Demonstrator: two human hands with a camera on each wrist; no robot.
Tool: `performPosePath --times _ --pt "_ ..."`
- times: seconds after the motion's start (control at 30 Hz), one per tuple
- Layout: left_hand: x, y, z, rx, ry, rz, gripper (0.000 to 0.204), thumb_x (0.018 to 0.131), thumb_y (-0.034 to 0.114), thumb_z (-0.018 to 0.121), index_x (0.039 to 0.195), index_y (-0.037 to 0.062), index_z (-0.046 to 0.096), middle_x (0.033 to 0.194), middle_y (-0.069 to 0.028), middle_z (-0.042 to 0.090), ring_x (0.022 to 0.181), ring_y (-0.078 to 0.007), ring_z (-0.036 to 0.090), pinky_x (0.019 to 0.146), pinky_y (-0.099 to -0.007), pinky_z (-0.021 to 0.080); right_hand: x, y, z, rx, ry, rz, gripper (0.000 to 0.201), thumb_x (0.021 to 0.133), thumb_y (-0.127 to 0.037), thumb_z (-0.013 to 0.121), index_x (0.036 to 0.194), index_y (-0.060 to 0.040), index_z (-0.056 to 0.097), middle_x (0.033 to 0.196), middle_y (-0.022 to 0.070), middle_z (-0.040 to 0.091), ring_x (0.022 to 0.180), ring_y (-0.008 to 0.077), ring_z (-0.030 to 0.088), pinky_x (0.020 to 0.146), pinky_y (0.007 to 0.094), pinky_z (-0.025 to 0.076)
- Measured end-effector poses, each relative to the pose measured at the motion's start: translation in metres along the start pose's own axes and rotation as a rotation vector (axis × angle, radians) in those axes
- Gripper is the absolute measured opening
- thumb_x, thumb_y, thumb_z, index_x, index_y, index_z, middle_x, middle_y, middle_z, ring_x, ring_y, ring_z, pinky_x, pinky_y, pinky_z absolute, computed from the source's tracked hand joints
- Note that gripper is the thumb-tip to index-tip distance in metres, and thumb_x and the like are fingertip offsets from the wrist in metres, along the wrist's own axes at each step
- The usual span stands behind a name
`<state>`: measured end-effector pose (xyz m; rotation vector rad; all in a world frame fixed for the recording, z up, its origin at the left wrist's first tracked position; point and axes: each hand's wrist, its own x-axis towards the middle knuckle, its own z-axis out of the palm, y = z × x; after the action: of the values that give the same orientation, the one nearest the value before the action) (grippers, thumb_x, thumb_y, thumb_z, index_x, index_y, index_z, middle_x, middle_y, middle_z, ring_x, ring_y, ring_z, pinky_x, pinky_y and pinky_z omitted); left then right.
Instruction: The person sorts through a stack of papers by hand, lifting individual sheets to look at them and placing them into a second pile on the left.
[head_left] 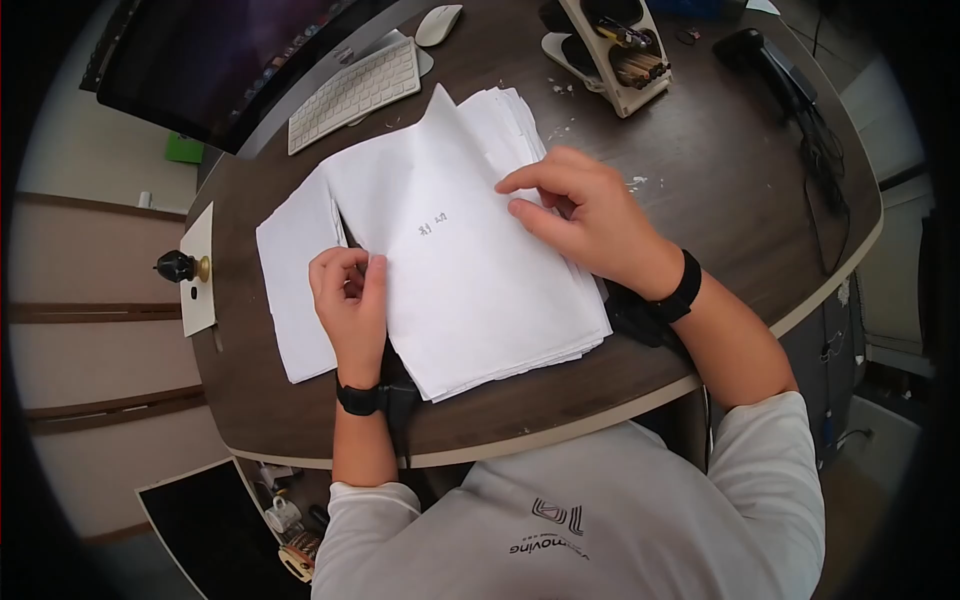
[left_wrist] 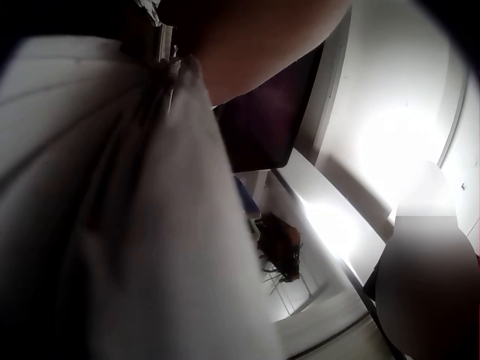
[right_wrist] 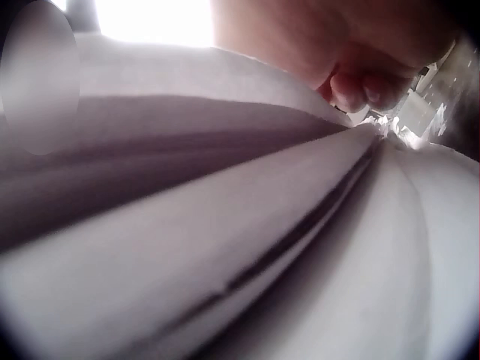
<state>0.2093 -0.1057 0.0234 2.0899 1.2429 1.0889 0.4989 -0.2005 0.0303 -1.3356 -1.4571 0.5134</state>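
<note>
A thick stack of white paper sheets [head_left: 490,330] lies on the desk, with a few small pencil marks on its top sheet. The far corner of that sheet [head_left: 437,112] stands up in a peak. My right hand [head_left: 590,210] is over the stack's right side, thumb and index fingertip pinching the sheet at its raised edge. At the stack's left edge is my left hand [head_left: 350,300], fingers loosely curled, thumb alongside the paper. Farther left lies another pile of white sheets [head_left: 293,290]. In both wrist views the papers [left_wrist: 180,225] [right_wrist: 225,247] bulge in curved layers.
A keyboard [head_left: 360,95], a mouse [head_left: 439,25] and a monitor [head_left: 220,60] stand beyond the papers. A pen holder [head_left: 620,65] is at the back, with white scraps near it. A black device with a cable [head_left: 790,80] lies at the right.
</note>
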Motion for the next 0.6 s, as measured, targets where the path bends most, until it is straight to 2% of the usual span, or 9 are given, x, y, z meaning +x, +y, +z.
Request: performPosePath --times 0.07,0.13,0.17,0.27,0.33,0.37,0.43,0.53,0.6 --pt "-0.001 -0.011 -0.003 -0.07 0.026 0.028 0.014 0.096 0.008 0.071 0.106 0.0017 0.063 0.11 -0.0041 0.056 0.081 -0.0089 0.052 0.073 -0.0242 0.048 0.0 -0.001 -0.002 0.038 -0.008 -0.042 0.021 0.09 -0.014 0.071 0.108 -0.0046 0.075 0.08 0.0068 0.06 0.069 0.0168 0.057 0.063 0.0307 0.047" --pt "-0.001 -0.019 -0.008 -0.334 0.068 -0.144 0.02 0.099 0.011 0.068 0.114 0.0017 0.058 0.104 -0.002 0.058 0.085 -0.0079 0.053 0.079 -0.0247 0.049 0.0 0.001 -0.002 0.017 0.024 -0.017 0.021 0.091 -0.014 0.07 0.109 -0.0042 0.074 0.082 0.0081 0.061 0.072 0.0194 0.059 0.066 0.0328 0.05" --pt "0.001 -0.02 -0.012 -0.364 0.05 -0.147 0.022 0.103 0.009 0.061 0.122 0.0 0.056 0.105 -0.004 0.063 0.097 -0.0098 0.057 0.088 -0.0252 0.048 0.0 0.007 0.0 0.018 0.032 -0.021 0.021 0.091 -0.014 0.07 0.109 -0.0042 0.074 0.082 0.0081 0.061 0.072 0.0194 0.059 0.066 0.0328 0.05" --pt "0.008 -0.022 -0.013 -0.528 0.069 -0.169 0.021 0.105 0.009 0.059 0.124 -0.0001 0.056 0.114 -0.0065 0.065 0.102 -0.0119 0.059 0.092 -0.0273 0.048 0.0 0.024 -0.002 -0.075 0.142 0.016 0.027 0.092 -0.015 0.072 0.116 -0.0053 0.072 0.087 0.0061 0.06 0.073 0.0173 0.056 0.068 0.0309 0.049" --pt "0.011 -0.024 -0.019 -0.571 0.104 -0.178 0.022 0.106 0.01 0.057 0.124 -0.0003 0.056 0.116 -0.0075 0.065 0.105 -0.013 0.06 0.094 -0.0284 0.048 -0.003 0.027 -0.006 -0.129 0.089 0.052 0.041 0.089 -0.026 0.076 0.124 -0.0062 0.068 0.093 0.0077 0.061 0.078 0.0202 0.059 0.072 0.0329 0.051" --pt "0.015 -0.024 -0.026 -0.611 0.14 -0.196 0.022 0.106 0.011 0.055 0.125 -0.0005 0.056 0.119 -0.0085 0.065 0.108 -0.0142 0.061 0.096 -0.0295 0.049 -0.003 0.027 -0.008 -0.117 0.102 0.049 0.041 0.089 -0.026 0.076 0.124 -0.0062 0.068 0.093 0.0077 0.061 0.078 0.0202 0.059 0.072 0.0329 0.051" --pt "0.017 -0.024 -0.048 -0.574 0.179 -0.227 0.022 0.107 0.013 0.055 0.125 -0.0007 0.055 0.119 -0.0087 0.065 0.108 -0.0148 0.061 0.095 -0.0298 0.049 -0.003 0.028 -0.008 -0.193 -0.027 0.165 0.058 0.083 -0.039 0.079 0.129 -0.0062 0.065 0.105 0.0121 0.064 0.091 0.0265 0.065 0.08 0.0378 0.054" --pt "0.013 -0.052 -0.095 -0.546 0.228 -0.271 0.023 0.107 0.015 0.055 0.125 -0.0003 0.055 0.118 -0.0098 0.066 0.105 -0.0166 0.064 0.09 -0.0304 0.054 -0.003 0.027 -0.008 -0.223 -0.034 0.179 0.063 0.082 -0.042 0.079 0.131 -0.0067 0.064 0.107 0.0117 0.064 0.092 0.0275 0.066 0.082 0.0393 0.055" --pt "0.016 -0.074 -0.13 -0.457 0.208 -0.383 0.022 0.107 0.016 0.056 0.12 -0.0022 0.055 0.113 -0.0092 0.067 0.097 -0.0157 0.066 0.088 -0.031 0.055 -0.004 0.03 -0.006 -0.195 -0.013 0.162 0.06 0.082 -0.039 0.079 0.131 -0.0069 0.064 0.108 0.0123 0.065 0.094 0.0287 0.067 0.082 0.0401 0.055"
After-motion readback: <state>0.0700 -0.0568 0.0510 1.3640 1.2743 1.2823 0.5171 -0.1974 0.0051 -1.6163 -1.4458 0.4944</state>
